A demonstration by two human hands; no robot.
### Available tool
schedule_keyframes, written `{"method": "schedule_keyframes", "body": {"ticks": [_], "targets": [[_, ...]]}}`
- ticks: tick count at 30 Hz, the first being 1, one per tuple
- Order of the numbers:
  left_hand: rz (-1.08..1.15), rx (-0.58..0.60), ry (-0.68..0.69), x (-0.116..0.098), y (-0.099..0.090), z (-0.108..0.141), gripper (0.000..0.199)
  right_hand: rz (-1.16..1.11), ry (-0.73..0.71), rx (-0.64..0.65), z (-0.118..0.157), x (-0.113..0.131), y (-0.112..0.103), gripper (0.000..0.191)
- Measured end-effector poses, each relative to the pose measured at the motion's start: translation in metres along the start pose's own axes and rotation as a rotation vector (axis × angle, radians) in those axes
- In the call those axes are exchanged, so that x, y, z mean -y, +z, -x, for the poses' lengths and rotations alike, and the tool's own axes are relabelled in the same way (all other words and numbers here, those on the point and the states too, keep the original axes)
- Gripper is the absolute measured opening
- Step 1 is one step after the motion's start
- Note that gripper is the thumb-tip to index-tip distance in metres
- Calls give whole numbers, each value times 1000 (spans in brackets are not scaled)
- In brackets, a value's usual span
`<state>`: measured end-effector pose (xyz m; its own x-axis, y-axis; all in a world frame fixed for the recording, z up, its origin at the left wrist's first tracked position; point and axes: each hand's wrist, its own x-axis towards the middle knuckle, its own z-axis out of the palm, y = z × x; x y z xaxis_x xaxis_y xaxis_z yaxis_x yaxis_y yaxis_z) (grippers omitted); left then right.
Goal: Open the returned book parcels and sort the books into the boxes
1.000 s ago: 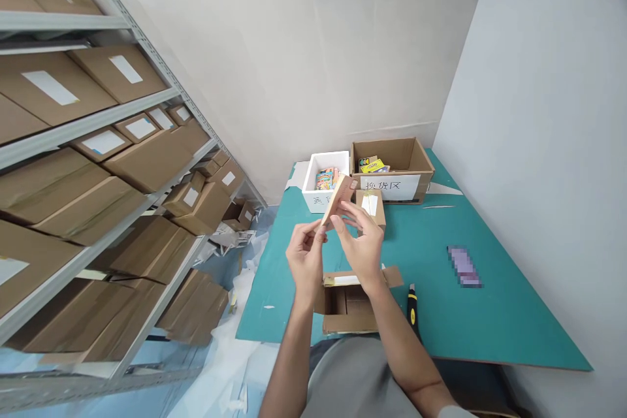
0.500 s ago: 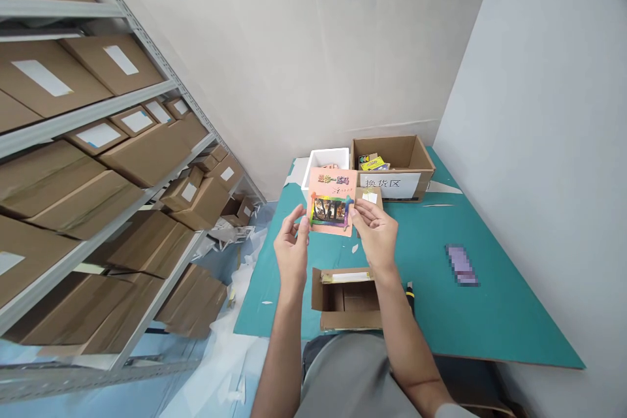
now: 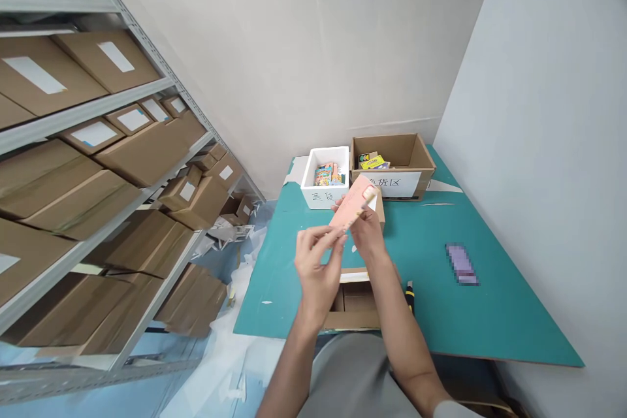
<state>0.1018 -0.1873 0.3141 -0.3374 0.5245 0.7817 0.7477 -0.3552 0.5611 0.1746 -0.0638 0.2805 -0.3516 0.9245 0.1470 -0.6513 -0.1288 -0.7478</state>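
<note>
A pink booklet (image 3: 353, 201) is held tilted above the table, its plain pink side and one edge toward me. My left hand (image 3: 318, 268) pinches its lower left corner between thumb and fingers. My right hand (image 3: 367, 232) is closed on the right side, with some fingers hidden behind it. Below both hands an open cardboard box (image 3: 350, 321) sits at the table's near edge, partly covered by my right forearm. To the right of that forearm lies a black and yellow cutter (image 3: 409, 297).
On the green table (image 3: 490, 320), a white bin (image 3: 326, 198) with colourful packets and a larger cardboard box (image 3: 425, 176) with a paper sign stand at the back. A blurred purple object (image 3: 461, 264) lies right. Shelves of boxes (image 3: 122, 170) line the left.
The booklet has turned from its printed picture side to a tilted, plainer side. My left hand has moved right to its lower corner, and the white bin's contents now show.
</note>
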Motion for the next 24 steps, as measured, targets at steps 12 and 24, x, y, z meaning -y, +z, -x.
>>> {"method": "schedule_keyframes", "body": {"ticks": [12,24], "targets": [[-29,57,44,-14,11,7,30,87,7,-39,1,9,-5,52],[183,-76,-478,63,-6,-18,45,265,-125,-77,16,15,4,42]]}}
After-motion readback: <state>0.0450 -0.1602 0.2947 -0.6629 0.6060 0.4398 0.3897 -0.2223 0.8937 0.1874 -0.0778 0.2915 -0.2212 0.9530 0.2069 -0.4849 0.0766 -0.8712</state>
